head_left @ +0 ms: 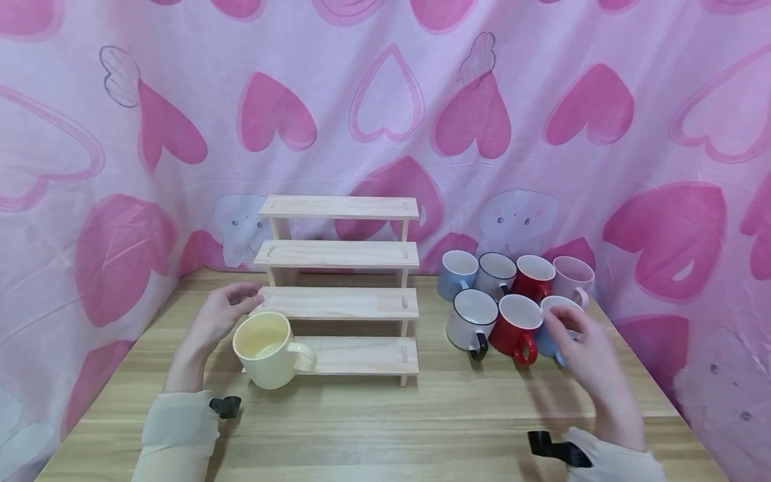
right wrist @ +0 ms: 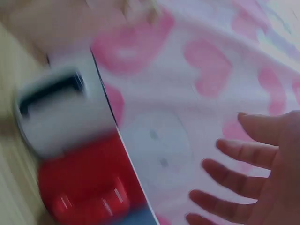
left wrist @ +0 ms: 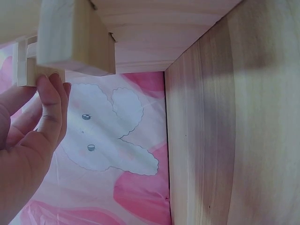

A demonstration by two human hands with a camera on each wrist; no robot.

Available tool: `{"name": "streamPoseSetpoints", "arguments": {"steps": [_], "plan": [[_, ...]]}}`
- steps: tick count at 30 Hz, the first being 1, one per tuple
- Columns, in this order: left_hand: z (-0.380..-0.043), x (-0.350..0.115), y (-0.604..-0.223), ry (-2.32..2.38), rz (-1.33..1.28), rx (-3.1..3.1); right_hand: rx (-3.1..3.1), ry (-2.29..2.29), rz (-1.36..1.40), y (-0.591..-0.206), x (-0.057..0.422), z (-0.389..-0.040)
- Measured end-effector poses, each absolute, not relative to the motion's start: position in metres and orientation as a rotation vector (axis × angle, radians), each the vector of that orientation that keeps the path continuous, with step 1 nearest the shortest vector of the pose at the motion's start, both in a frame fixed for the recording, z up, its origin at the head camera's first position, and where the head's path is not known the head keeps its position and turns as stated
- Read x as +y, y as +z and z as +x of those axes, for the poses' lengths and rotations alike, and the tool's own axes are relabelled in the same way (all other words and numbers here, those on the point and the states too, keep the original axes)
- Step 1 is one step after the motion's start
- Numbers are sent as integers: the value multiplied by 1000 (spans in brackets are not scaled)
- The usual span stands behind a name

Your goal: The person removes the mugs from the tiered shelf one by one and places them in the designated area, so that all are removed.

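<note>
A four-tier wooden display rack (head_left: 346,301) stands on the table, and a pale yellow mug (head_left: 268,358) sits at the left end of its bottom step, handle to the right. Behind that mug, my left hand (head_left: 223,314) pinches the left end of the step above; the left wrist view shows its thumb and fingers at the wood. My right hand (head_left: 587,345) hovers by the front light blue mug (head_left: 547,341), partly hiding it. Its fingers (right wrist: 229,178) are spread and hold nothing. Beside that mug stand a red mug (head_left: 512,335) and a black-rimmed white mug (head_left: 464,328).
Behind these stand a light blue mug (head_left: 454,278), another black-rimmed white mug (head_left: 495,273), a red mug (head_left: 533,281) and a pink mug (head_left: 572,278), all close together. A pink heart-patterned cloth (head_left: 385,100) hangs behind the wood-grain table (head_left: 385,428).
</note>
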State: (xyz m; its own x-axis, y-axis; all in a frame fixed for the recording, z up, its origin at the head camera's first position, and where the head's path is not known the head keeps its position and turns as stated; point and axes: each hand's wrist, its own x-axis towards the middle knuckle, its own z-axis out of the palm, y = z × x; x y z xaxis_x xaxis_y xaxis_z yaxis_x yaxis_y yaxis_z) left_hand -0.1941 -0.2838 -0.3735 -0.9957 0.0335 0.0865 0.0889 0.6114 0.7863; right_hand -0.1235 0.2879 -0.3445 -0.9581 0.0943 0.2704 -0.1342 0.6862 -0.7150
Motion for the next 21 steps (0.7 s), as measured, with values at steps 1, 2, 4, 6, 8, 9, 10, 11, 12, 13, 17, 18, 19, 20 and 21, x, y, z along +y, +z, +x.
{"name": "streamPoseSetpoints", "arguments": {"steps": [1,2,4,6,8,9,10,11,12,13,17,18,19,20,21], "plan": [[-194,-284,-373,-1350,-103,-2765,-2591,1154,68,-343,278,-125],[-194,-284,-373,-1350,-102,-2766,-2578,1167,94,-343,267,-126],[-194,-284,-373,-1353,-106,-2767,-2565,1185,146,-343,248,-130],[-194,-284,-373,-1355,-112,-2766,-2533,1224,211,-345,230,-131],[-193,-285,-373,-1359,-116,-2761,-2514,1248,268,-347,214,-133],[-193,-285,-373,-1359,-119,-2760,-2504,1256,299,-348,207,-133],[-193,-285,-373,-1355,-119,-2759,-2497,1280,325,-349,200,-133],[-193,-285,-373,-1354,-119,-2759,-2503,1296,336,-349,193,-132],[-193,-284,-373,-1352,-118,-2759,-2524,1304,342,-350,187,-131],[-193,-284,-372,-1351,-117,-2760,-2535,1329,346,-350,180,-130],[-193,-284,-372,-1356,-115,-2757,-2556,1406,411,-356,149,-130],[-193,-284,-372,-1357,-111,-2758,-2546,1424,455,-359,141,-131],[-193,-284,-373,-1359,-107,-2760,-2540,1433,496,-362,133,-132],[-193,-284,-373,-1363,-101,-2763,-2540,1441,536,-365,126,-134],[-193,-284,-374,-1369,-99,-2764,-2544,1451,573,-369,118,-135]]}}
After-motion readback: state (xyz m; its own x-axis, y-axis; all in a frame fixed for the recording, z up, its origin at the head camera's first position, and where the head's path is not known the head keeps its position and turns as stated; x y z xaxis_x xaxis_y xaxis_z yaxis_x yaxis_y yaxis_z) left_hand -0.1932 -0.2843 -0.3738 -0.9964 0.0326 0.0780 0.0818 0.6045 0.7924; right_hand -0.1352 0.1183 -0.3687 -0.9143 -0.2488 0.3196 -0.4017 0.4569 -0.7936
